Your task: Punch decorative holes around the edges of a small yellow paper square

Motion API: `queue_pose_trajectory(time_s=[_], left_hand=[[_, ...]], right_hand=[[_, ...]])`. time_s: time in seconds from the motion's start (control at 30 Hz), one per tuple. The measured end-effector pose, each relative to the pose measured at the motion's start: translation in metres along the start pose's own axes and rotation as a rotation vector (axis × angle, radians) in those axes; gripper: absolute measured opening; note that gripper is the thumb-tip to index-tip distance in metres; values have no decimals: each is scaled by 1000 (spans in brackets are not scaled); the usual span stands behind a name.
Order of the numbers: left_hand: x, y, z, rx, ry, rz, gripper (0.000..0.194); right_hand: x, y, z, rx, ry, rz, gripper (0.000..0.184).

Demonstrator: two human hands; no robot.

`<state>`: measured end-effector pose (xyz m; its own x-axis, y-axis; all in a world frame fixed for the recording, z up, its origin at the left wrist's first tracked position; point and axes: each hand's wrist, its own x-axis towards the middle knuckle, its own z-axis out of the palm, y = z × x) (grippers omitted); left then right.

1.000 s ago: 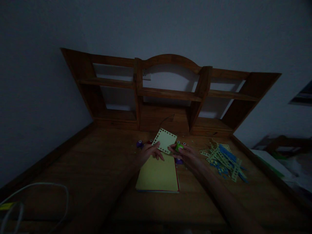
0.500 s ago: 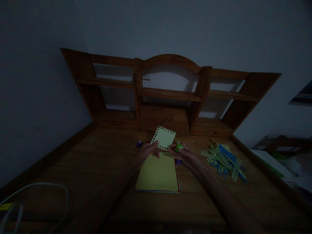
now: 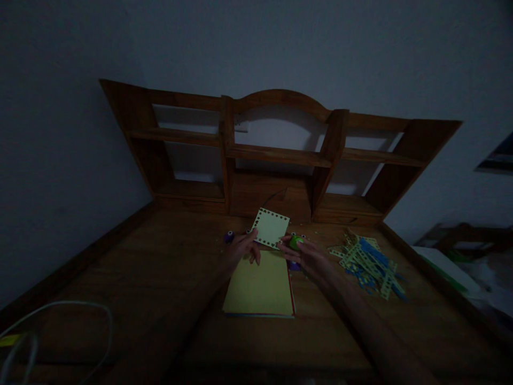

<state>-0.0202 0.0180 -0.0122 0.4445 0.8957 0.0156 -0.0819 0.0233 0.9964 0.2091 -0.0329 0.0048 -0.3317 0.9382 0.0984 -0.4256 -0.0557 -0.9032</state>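
Note:
My left hand pinches the left edge of a pale yellow paper square, which has small shapes punched along its edges. In my right hand is a green craft punch, closed in the fingers at the paper's lower right corner. Whether the paper sits in the punch's slot is too dark to tell. Beneath both hands lies a stack of coloured paper with a yellow sheet on top. A purple punch stands left of my left hand, and another purple punch is partly hidden under my right hand.
Punched paper strips in yellow and blue are heaped at the right, with small scraps around them. A wooden shelf unit spans the back of the desk. At the lower left a white cable curls over the desk.
The paper square has shifted slightly up and turned straighter in my left hand, whose fingers have drawn in a little. The green punch stays in my right hand near the same spot.

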Motion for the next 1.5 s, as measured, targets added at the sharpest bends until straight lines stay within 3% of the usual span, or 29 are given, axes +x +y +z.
queue_pose_trajectory(time_s=[0.27,0.4,0.5,0.7,1.23,1.37,1.5], left_hand=[[4,-4,-4,5,-94,7,66],[2,-1,-2,-38,-83,-1,60],[1,-1,0,-84,-33,10,55],[0,-12,0,-196,257,-32,48],[-10,4,5,-176,395,-34,47],[-6,1,3,-154,335,7,53],[-2,-1,6,-128,168,74,59]], right_hand=[[-2,-6,1,29,18,28,29],[-2,-7,0,35,17,32,31],[-2,-8,-1,27,25,41,31],[-4,-6,0,-2,17,48,32],[-1,-1,1,-31,6,19,29],[-2,-2,2,-20,-7,36,27],[-1,-1,-2,33,42,-10,24]])
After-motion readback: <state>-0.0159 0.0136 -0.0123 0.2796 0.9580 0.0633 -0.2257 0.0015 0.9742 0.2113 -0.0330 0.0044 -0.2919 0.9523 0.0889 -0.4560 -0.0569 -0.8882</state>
